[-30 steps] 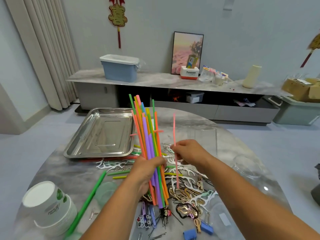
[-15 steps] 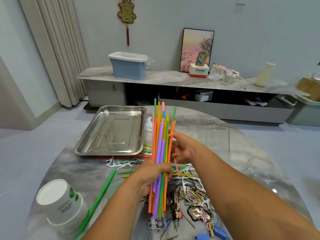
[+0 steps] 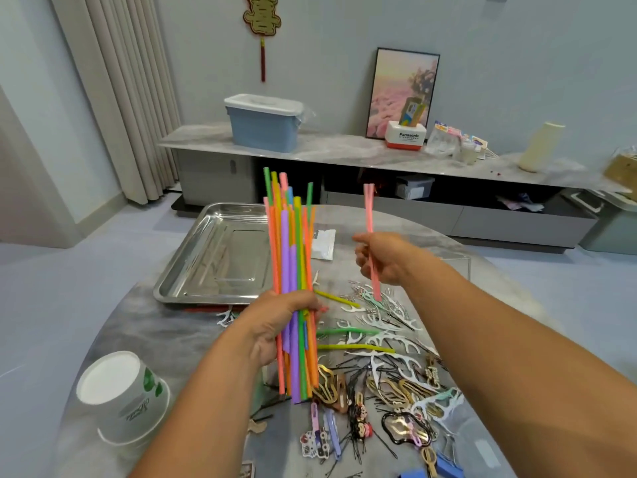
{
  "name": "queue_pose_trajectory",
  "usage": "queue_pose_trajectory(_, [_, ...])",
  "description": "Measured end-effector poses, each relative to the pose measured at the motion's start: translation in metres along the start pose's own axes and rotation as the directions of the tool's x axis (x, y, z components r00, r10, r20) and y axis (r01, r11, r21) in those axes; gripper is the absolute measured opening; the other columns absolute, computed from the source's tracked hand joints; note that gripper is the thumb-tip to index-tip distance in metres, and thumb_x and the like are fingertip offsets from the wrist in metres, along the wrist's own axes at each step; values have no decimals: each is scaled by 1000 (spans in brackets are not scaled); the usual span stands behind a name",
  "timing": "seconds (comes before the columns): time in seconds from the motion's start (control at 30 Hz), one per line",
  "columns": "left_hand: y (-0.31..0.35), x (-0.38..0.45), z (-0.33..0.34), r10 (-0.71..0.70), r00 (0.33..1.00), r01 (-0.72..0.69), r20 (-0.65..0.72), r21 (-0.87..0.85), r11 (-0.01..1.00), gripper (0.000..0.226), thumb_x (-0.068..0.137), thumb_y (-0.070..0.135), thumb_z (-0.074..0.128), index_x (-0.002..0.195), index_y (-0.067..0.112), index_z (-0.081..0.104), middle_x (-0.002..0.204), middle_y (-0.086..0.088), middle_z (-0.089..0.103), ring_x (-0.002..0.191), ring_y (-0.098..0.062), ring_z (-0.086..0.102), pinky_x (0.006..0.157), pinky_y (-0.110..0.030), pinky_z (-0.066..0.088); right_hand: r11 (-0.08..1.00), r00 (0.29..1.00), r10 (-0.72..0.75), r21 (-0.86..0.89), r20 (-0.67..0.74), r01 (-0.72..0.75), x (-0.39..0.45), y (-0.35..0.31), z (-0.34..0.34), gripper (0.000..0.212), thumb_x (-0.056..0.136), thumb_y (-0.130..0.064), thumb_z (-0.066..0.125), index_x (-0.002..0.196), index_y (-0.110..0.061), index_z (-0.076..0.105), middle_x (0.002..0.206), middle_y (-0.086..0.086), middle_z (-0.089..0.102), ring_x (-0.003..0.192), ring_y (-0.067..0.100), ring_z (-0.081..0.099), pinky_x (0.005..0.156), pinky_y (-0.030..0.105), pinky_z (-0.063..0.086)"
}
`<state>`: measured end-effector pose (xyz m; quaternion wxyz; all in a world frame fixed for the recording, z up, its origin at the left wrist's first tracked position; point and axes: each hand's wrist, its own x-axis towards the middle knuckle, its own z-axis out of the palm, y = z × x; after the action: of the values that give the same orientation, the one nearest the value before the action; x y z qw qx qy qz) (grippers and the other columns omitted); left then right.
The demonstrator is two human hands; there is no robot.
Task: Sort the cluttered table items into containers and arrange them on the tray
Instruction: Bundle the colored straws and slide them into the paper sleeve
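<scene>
My left hand [image 3: 279, 327] grips an upright bundle of coloured straws [image 3: 293, 257] over the round marble table [image 3: 138, 332]. My right hand [image 3: 382, 262] pinches two thin pink straws [image 3: 369, 215], held upright and apart from the bundle on its right. A steel tray [image 3: 213, 257] lies behind the bundle on the left, with nothing visible in it. Loose yellow and green straws [image 3: 355, 347], white floss picks [image 3: 386, 322], hair clips [image 3: 403, 426] and bobby pins are scattered under and in front of my hands.
An upside-down stack of paper cups [image 3: 120, 398] stands at the table's near left. A small white packet [image 3: 323, 243] lies beside the tray. A clear box [image 3: 455, 267] stands behind my right arm. Blue binder clips [image 3: 444, 467] sit near the front edge.
My right hand has drawn away to the right from the bundle, holding pink straws upright. The bundle in my left hand stays upright.
</scene>
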<state>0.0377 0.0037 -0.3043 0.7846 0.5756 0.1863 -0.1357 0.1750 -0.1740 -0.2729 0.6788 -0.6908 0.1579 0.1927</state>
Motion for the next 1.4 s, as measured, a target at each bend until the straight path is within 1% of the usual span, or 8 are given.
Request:
queue_pose_trajectory(0.13, [-7, 13, -8, -42, 978, 27, -204, -73, 997, 6, 77, -5, 69, 79, -1, 66, 67, -18, 66, 55, -25, 63, 56, -33, 57, 784, 990, -143, -609, 16, 123, 3, 35, 4, 18, 97, -10, 63, 115, -7, 66, 88, 6, 61, 59, 13, 52, 48, 23, 43])
queue_pose_trajectory(0.27, [-18, 22, -10, -86, 956, 46, -279, -147, 988, 12, 80, -3, 68, 92, -3, 66, 62, -16, 66, 48, -21, 62, 50, -28, 54, 533, 968, -240, -823, 78, 198, 9, 68, 24, 33, 88, -3, 68, 121, -11, 69, 112, 12, 69, 101, 29, 69, 89, 37, 57])
queue_pose_trajectory(0.4, [-22, 29, -8, -88, 947, 25, -310, -203, 979, 19, 83, -4, 64, 102, -4, 65, 67, -15, 64, 52, -19, 62, 51, -27, 53, 370, 951, -287, -903, 113, 219, 17, 84, 34, 29, 87, 2, 60, 111, -13, 67, 102, 12, 69, 93, 34, 67, 73, 33, 52])
queue_pose_trajectory(0.57, [-20, 30, -4, -131, 938, 38, -321, -282, 959, 5, 83, -5, 65, 81, -1, 62, 57, -13, 64, 59, -23, 62, 65, -34, 53, 209, 957, -243, -955, 158, 210, 23, 78, 33, 13, 84, -16, 65, 96, -17, 62, 89, 4, 64, 83, 26, 63, 70, 31, 50])
queue_pose_trajectory(0.8, [-19, 30, 1, -155, 935, 29, -318, -368, 930, 7, 85, -7, 63, 85, -1, 59, 69, -14, 62, 63, -20, 63, 63, -32, 53, 311, 938, -332, -928, 94, 203, 25, 73, 28, 7, 93, -20, 48, 89, -19, 53, 91, 5, 57, 87, 31, 57, 73, 33, 43])
queue_pose_trajectory(1.0, [-19, 31, 0, -163, 933, 32, -321, -378, 925, 8, 86, -5, 62, 80, -1, 59, 65, -15, 60, 58, -21, 60, 63, -33, 52, 580, 949, -249, -755, 193, 306, 21, 93, 48, 20, 80, -23, 83, 92, -19, 67, 75, 4, 70, 59, 17, 62, 55, 26, 51])
queue_pose_trajectory(1.17, [-21, 32, -2, -162, 932, 38, -324, -355, 934, 8, 86, -5, 62, 79, 0, 59, 69, -15, 60, 61, -23, 58, 66, -34, 51, 464, 947, -248, -833, 204, 301, 27, 97, 54, 25, 78, -32, 87, 88, -19, 68, 86, 4, 73, 80, 23, 70, 76, 33, 56])
queue_pose_trajectory(1.4, [-24, 31, -1, -173, 936, 68, -306, -324, 944, 17, 83, -3, 60, 68, 4, 57, 64, -13, 56, 57, -23, 52, 63, -34, 49, 88, 951, -87, -949, 297, 304, 22, 78, 42, 16, 71, -26, 75, 77, -12, 72, 67, 3, 71, 64, 21, 71, 58, 29, 56])
